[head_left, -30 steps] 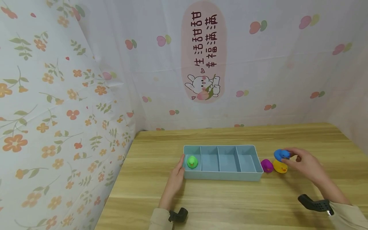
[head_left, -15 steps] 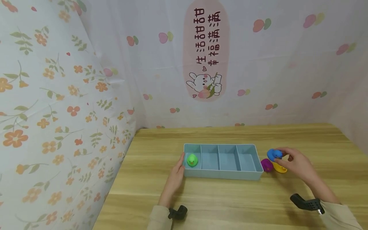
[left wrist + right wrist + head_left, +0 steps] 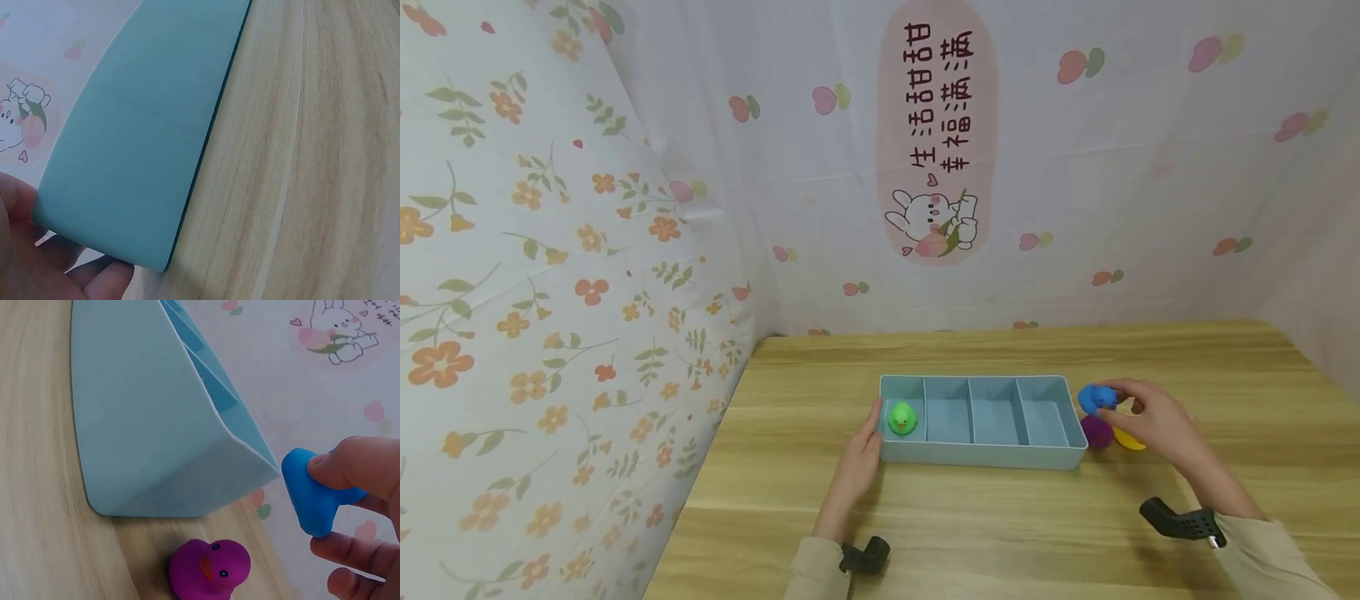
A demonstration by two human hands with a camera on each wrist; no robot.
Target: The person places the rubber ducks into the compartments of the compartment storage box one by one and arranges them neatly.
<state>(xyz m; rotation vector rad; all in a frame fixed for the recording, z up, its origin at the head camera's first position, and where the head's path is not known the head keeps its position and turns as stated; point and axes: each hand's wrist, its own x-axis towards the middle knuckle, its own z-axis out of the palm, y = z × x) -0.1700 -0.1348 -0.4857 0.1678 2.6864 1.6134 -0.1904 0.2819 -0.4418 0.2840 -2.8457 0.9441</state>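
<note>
The right hand (image 3: 1157,421) pinches a blue duck (image 3: 1097,399) between thumb and fingers, holding it up off the table, just outside the right end of the box (image 3: 977,456). The left hand (image 3: 859,467) touches the left end of the box, its fingers laid against that end, with none showing over the front wall.

What has just changed is the blue duck: over the last second it has travelled left, toward the box, and now sits near the right rim. The left hand, by contrast, has kept its spot, and the box lies where it did. For the work in hand, I judge this to be the middle of a carry: the blue duck is close to the box but inside none of its compartments.

Just beyond the right end of the box, a purple duck (image 3: 1096,432) rests on the table (image 3: 1000,533), below the held one. Slightly farther right of the box is a yellow duck (image 3: 1129,440), now more covered by the right hand than a second ago. A green duck (image 3: 902,418) sits inside the box, in its leftmost compartment. Behind the box hangs a printed cloth (image 3: 1075,167)
</note>
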